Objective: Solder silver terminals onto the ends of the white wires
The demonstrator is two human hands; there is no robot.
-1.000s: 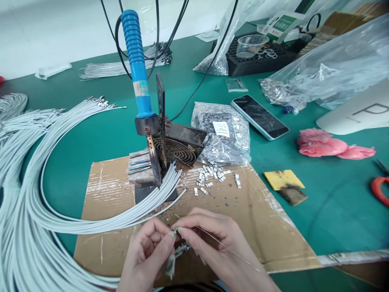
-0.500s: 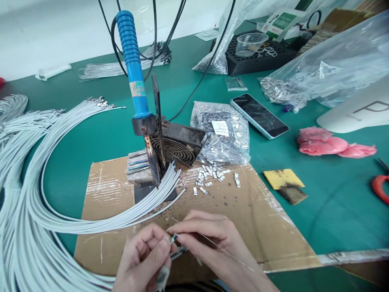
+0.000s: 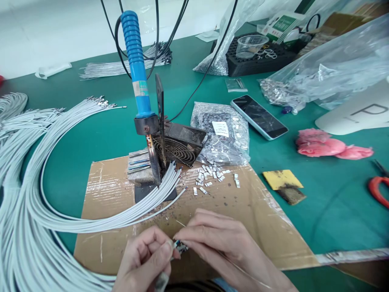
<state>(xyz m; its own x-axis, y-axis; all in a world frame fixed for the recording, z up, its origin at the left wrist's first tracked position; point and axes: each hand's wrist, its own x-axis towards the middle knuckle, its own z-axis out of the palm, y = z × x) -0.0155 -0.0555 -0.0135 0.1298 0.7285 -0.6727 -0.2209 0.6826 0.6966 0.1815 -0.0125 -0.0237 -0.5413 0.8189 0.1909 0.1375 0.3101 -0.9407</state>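
Observation:
Low in the view, my left hand (image 3: 147,259) is closed, thumb and forefinger pinching the end of a white cable (image 3: 176,244) with small coloured wires at its tip. My right hand (image 3: 223,243) is close beside it, fingers pinched together, with a thin solder wire (image 3: 237,267) running through it and poking out past the fingertips. Small dark and silvery bits show between the hands, too blurred to name. Beyond the hands, a blue-handled soldering iron (image 3: 136,61) stands tip down in a stand. A bundle of white cables (image 3: 146,207) lies with its ends near the tip.
Several small metal connectors (image 3: 209,174) are scattered on the cardboard (image 3: 243,215). Behind them are a small fan (image 3: 179,146) and a plastic bag of parts (image 3: 220,129). To the right are a phone (image 3: 259,117), a yellow sponge (image 3: 282,179) and red-handled scissors (image 3: 378,188).
My right hand has shifted right and slightly down, carrying the solder wire, so its fingertips are farther from the cable end. My left hand has barely moved and keeps its pinch.

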